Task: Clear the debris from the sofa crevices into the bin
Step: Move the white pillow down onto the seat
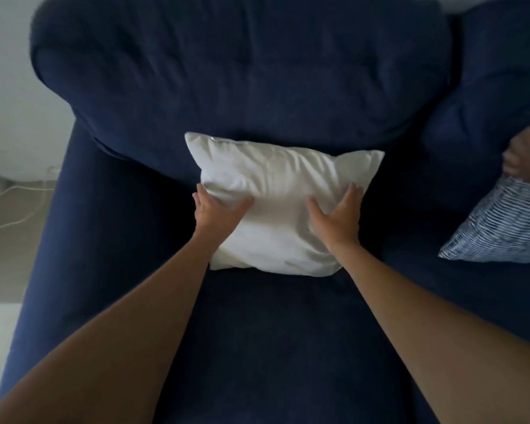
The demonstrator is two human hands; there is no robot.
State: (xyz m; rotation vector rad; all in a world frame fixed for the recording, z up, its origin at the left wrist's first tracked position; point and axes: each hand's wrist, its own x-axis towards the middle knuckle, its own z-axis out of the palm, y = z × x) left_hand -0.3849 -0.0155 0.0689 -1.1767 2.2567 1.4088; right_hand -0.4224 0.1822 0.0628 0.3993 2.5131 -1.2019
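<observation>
Head: pillow widthwise on sofa

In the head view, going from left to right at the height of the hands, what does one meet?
Thin white cables on the floor → dark blue fabric sofa armrest → left hand → right hand → blue-and-white striped cushion.

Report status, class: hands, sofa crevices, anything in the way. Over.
Both flat on white pillow: left hand, right hand. Pillow blocks sofa back crevice. No debris or bin seen.
</observation>
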